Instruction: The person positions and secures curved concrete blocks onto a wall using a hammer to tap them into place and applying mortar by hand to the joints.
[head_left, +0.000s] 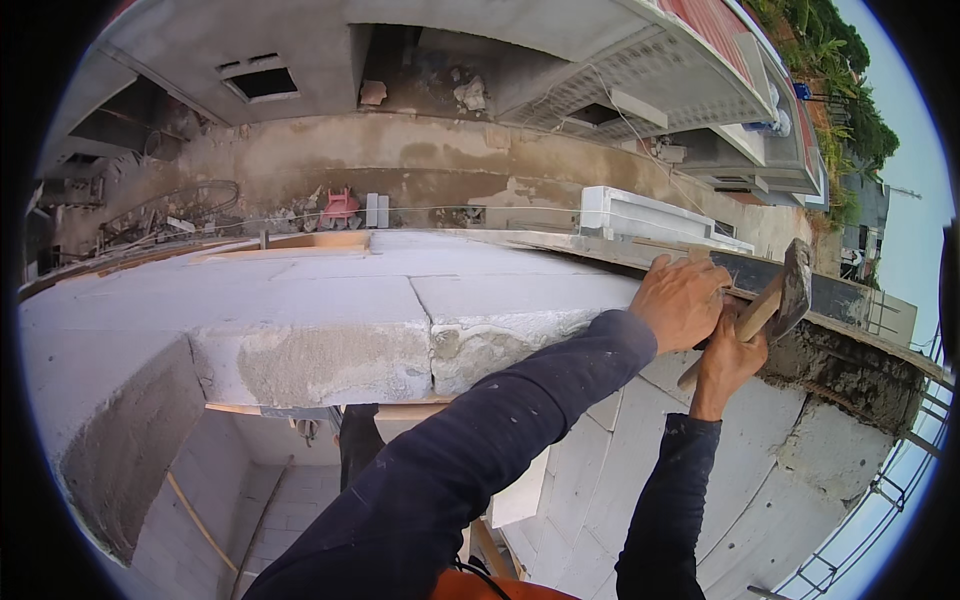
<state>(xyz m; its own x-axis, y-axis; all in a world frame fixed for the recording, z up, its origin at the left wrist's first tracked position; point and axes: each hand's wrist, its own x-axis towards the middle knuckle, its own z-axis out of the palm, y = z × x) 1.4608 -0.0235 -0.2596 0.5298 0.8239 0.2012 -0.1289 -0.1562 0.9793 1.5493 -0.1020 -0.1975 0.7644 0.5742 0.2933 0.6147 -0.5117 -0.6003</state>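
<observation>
My left hand (682, 298) rests on the top edge of a wall of pale grey blocks (340, 300), fingers curled against a dark plank (800, 285) that runs along the wall's right end. What it pinches there is hidden. My right hand (728, 358) sits just below it, gripping the wooden handle of a hammer (785, 295). The hammer's dark head points up beside the plank. Both forearms wear dark long sleeves.
Wet mortar (850, 365) clings under the plank at the right. A taut string line (480, 212) runs above the wall top. Beyond lie a concrete slab, rubble and a red object (340, 207). Scaffold rails (900, 470) stand at lower right. An opening gapes below the wall.
</observation>
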